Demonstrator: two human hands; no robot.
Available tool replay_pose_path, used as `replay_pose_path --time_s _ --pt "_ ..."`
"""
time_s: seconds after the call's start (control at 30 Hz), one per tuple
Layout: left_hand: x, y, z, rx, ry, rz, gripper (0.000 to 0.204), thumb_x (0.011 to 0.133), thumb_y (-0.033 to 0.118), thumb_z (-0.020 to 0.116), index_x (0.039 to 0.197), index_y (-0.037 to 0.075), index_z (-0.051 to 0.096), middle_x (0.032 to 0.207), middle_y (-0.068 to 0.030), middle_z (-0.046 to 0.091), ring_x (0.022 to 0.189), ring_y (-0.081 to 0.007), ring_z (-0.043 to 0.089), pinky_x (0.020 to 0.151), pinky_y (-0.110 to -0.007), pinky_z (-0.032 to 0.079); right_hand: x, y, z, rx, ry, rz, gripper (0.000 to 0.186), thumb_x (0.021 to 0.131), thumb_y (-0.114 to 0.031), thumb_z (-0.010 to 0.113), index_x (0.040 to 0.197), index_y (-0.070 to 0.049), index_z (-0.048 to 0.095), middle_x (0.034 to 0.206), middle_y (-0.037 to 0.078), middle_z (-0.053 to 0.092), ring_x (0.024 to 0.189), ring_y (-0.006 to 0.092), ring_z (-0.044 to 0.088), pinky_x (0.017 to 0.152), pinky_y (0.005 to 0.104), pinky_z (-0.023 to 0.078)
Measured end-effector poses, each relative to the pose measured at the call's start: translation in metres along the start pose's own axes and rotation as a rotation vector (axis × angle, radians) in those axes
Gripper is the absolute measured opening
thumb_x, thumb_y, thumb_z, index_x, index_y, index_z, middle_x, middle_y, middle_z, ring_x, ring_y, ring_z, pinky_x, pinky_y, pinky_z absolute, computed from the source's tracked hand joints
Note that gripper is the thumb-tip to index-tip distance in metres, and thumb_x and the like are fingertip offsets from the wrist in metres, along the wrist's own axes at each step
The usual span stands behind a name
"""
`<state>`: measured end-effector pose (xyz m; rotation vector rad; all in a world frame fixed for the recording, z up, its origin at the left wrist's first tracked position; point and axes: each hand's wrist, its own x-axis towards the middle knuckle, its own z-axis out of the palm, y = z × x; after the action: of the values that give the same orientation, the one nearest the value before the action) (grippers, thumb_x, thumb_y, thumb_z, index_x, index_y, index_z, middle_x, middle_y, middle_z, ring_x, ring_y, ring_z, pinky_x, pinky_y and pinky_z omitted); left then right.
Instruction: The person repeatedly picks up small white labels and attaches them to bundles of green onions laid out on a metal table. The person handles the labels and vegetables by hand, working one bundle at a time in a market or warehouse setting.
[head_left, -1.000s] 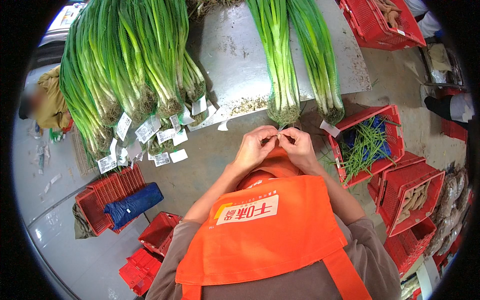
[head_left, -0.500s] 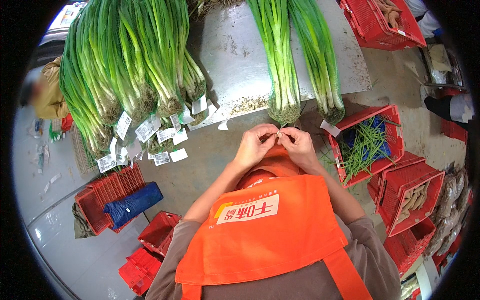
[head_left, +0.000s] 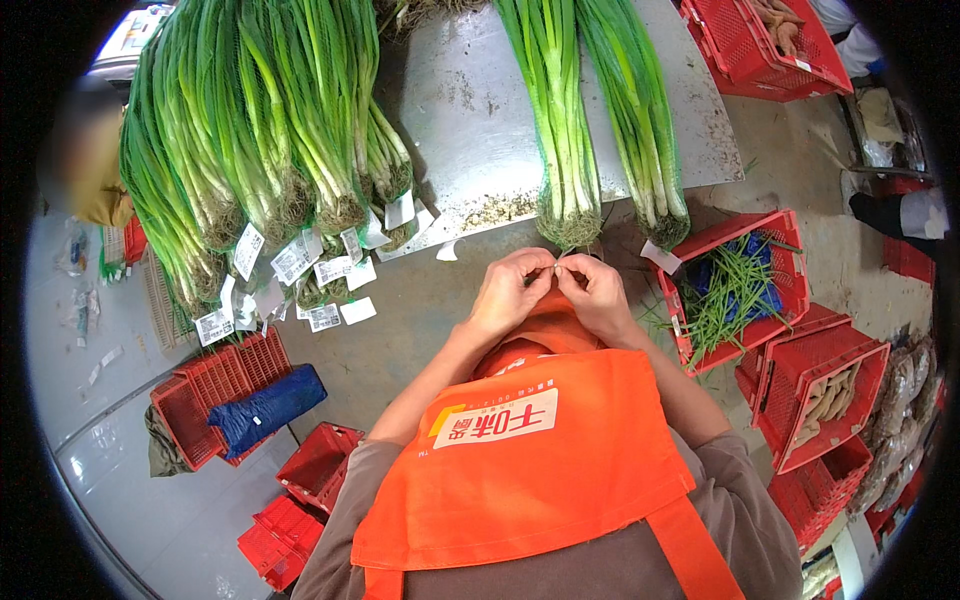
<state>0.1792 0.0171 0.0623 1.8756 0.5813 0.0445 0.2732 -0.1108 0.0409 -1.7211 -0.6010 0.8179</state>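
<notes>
My left hand [head_left: 512,292] and my right hand [head_left: 598,292] meet fingertip to fingertip, both closed in a pinch just below the root end of a spring onion bundle [head_left: 566,150]. Whatever lies between the fingertips is too small to make out; it may be the end of the green net around that bundle. The bundle rests on a metal table [head_left: 455,110], its roots reaching past the front edge. To its right lies a second netted spring onion bundle [head_left: 640,140] with a white tag [head_left: 661,257] at its roots.
Several netted spring onion bundles [head_left: 260,130] with white tags are heaped at the table's left. A red crate [head_left: 690,335] of green trimmings stands right of my hands; more red crates [head_left: 815,400] stand beyond it. Lower left are a blue roll [head_left: 268,408] and red crates [head_left: 320,465].
My hands stay almost in place, fingertips still pinched together. At the far left, another person has shifted slightly. The bundles and crates have not moved.
</notes>
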Motion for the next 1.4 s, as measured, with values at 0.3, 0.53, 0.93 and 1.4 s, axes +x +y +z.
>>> replay_pose_path --time_s 0.3,0.53,0.93,1.4 --pt "0.000 0.012 0.002 0.139 0.051 0.083 0.010 0.075 0.002 0.058 0.085 -0.002 0.059 0.088 -0.0146 0.061 0.077 -0.0298 0.061 0.068 -0.032 0.048 -0.001 -0.003 -0.001 -0.084 0.022 -0.014 0.013 0.078 -0.012 0.058 0.084 -0.001 0.060 0.079 0.014 0.061 0.066 0.0271 0.060 0.058 0.0332 0.046" --pt "0.000 0.010 0.003 0.193 0.034 0.040 0.012 0.075 0.004 0.060 0.085 -0.002 0.060 0.091 -0.0144 0.062 0.081 -0.0291 0.062 0.071 -0.032 0.049 -0.002 -0.007 -0.001 -0.100 0.016 0.000 0.012 0.077 -0.012 0.059 0.083 -0.002 0.061 0.079 0.013 0.062 0.066 0.0269 0.061 0.058 0.0327 0.047" --pt "-0.001 0.006 0.012 0.140 0.047 -0.054 0.010 0.076 0.006 0.059 0.083 -0.001 0.058 0.085 -0.0127 0.061 0.074 -0.0273 0.061 0.067 -0.032 0.048 -0.002 0.014 -0.001 0.081 0.002 0.049 0.014 0.074 -0.011 0.059 0.080 0.002 0.062 0.069 0.009 0.061 0.060 0.0125 0.057 0.057 0.0259 0.045" --pt "0.000 0.003 0.012 0.183 -0.021 0.001 0.010 0.078 0.006 0.057 0.085 -0.001 0.059 0.084 -0.0147 0.060 0.075 -0.0287 0.060 0.069 -0.033 0.047 -0.004 0.020 -0.011 0.093 -0.125 0.048 0.022 0.085 -0.017 0.057 0.080 0.005 0.056 0.062 0.010 0.050 0.056 0.0117 0.046 0.053 0.0281 0.039"
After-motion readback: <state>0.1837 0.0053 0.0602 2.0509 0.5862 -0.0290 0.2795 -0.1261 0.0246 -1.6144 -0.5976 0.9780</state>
